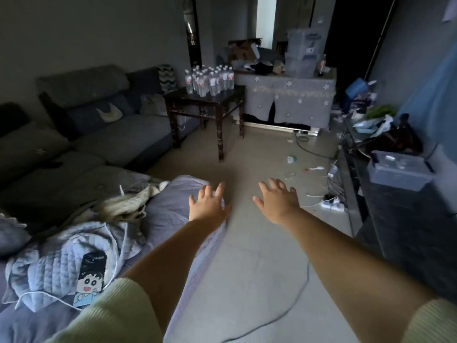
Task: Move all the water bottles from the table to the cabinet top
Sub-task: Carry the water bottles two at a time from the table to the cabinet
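Observation:
Several clear water bottles [210, 80] with white labels stand bunched on a small dark wooden table [232, 95] across the room. A long dark cabinet [405, 219] runs along the right wall, and its near top is bare dark stone. My left hand [207, 205] and my right hand [278, 203] are stretched out in front of me over the floor, fingers spread, holding nothing. Both are far from the bottles.
A grey sofa [103, 134] and rumpled bedding [74, 256] with a phone [90, 280] fill the left. A cloth-covered counter [291, 100] with storage boxes stands behind the table. On the cabinet sit a plastic box [398, 169] and bags. Cables and a power strip [332, 205] lie on the floor.

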A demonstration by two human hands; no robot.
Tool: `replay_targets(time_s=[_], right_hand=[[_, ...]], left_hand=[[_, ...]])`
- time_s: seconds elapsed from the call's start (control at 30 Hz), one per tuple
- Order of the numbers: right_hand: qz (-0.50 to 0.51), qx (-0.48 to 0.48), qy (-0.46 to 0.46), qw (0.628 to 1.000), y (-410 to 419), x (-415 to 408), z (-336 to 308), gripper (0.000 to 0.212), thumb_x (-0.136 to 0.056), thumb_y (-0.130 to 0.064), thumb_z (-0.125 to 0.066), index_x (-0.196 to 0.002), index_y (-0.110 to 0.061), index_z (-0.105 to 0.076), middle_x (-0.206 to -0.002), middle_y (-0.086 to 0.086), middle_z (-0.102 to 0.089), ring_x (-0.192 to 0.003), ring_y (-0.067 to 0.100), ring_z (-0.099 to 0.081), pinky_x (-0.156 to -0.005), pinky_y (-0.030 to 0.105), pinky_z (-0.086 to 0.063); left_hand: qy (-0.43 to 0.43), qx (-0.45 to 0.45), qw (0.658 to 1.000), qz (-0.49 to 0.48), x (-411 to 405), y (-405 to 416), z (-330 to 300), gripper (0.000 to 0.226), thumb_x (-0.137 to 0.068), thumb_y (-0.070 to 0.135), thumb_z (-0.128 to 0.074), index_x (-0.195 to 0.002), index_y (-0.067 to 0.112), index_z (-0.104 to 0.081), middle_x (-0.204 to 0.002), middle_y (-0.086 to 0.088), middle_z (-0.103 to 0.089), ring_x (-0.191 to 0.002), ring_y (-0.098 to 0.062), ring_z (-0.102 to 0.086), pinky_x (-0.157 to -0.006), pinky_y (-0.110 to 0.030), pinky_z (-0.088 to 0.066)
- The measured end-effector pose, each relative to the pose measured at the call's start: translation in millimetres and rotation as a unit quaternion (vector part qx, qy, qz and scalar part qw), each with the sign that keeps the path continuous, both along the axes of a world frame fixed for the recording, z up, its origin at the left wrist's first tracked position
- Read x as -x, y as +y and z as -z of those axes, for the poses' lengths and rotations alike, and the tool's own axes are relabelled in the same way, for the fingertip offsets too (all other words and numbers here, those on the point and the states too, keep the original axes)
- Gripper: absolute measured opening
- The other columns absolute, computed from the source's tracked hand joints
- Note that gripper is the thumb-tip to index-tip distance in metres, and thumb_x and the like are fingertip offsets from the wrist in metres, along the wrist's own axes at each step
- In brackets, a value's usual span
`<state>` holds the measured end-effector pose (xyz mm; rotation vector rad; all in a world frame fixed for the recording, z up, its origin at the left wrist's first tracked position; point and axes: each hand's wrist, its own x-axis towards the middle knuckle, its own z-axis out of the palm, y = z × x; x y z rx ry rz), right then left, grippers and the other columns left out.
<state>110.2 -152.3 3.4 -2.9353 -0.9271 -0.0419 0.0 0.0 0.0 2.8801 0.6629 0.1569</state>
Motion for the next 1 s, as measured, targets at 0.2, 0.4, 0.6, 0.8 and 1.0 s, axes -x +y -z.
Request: replay_targets(time_s=[0.2, 0.4, 0.6, 0.8, 1.0], right_hand=[[0.017, 0.027, 0.02, 0.999, -12.4, -26.3, 28.4, 0.055, -0.098, -0.051, -0.031, -0.144, -0.021, -0.032, -0.146, 0.008, -0.037, -0.135, 0.026, -0.035, -0.105, 0.048, -0.031], [0.024, 0.029, 0.03, 0.999, -10.6, -93.9, 37.2, 0.053, -0.098, -0.05, -0.032, -0.141, -0.02, -0.035, -0.144, 0.008, -0.039, -0.133, 0.028, -0.038, -0.103, 0.047, -0.034], [0.001, 0.034, 0.032, 0.999, 2.7, -203.9, 34.4, 0.055, -0.098, -0.05, -0.031, -0.145, -0.021, -0.031, -0.147, 0.009, -0.036, -0.135, 0.028, -0.035, -0.104, 0.047, -0.033], [-0.028, 0.038, 0.03, 0.998, 22.1, -326.2, 19.8, 0.058, -0.098, -0.051, -0.031, -0.148, -0.021, -0.026, -0.148, 0.009, -0.035, -0.136, 0.029, -0.035, -0.105, 0.048, -0.033], [-0.044, 0.043, 0.035, 0.998, 64.2, -420.0, 19.4, 0.058, -0.098, -0.051, -0.032, -0.147, -0.021, -0.028, -0.146, 0.009, -0.038, -0.134, 0.029, -0.036, -0.103, 0.047, -0.034]], left_hand=[[0.036, 0.024, 0.999, 0.02, -27.5, -3.8, 20.4, 0.07, -0.094, 0.05, -0.044, -0.152, 0.024, -0.014, -0.156, -0.01, -0.022, -0.145, -0.027, -0.021, -0.115, -0.055, -0.021], [0.053, 0.023, 0.998, 0.015, -94.4, 12.6, 30.4, 0.071, -0.094, 0.05, -0.047, -0.152, 0.025, -0.016, -0.155, -0.009, -0.023, -0.144, -0.028, -0.022, -0.115, -0.056, -0.022], [0.053, 0.009, 0.999, -0.01, -198.5, 28.5, 41.9, 0.07, -0.092, 0.052, -0.047, -0.151, 0.025, -0.019, -0.152, -0.008, -0.028, -0.141, -0.03, -0.026, -0.113, -0.054, -0.024], [0.038, 0.054, 0.996, -0.057, -317.9, 33.4, 38.1, 0.072, -0.091, 0.052, -0.049, -0.151, 0.028, -0.017, -0.155, -0.011, -0.025, -0.142, -0.032, -0.024, -0.112, -0.055, -0.027], [0.023, 0.059, 0.995, -0.082, -398.5, 73.5, 30.4, 0.072, -0.091, 0.05, -0.049, -0.151, 0.026, -0.017, -0.152, -0.011, -0.028, -0.141, -0.03, -0.025, -0.112, -0.052, -0.028]])
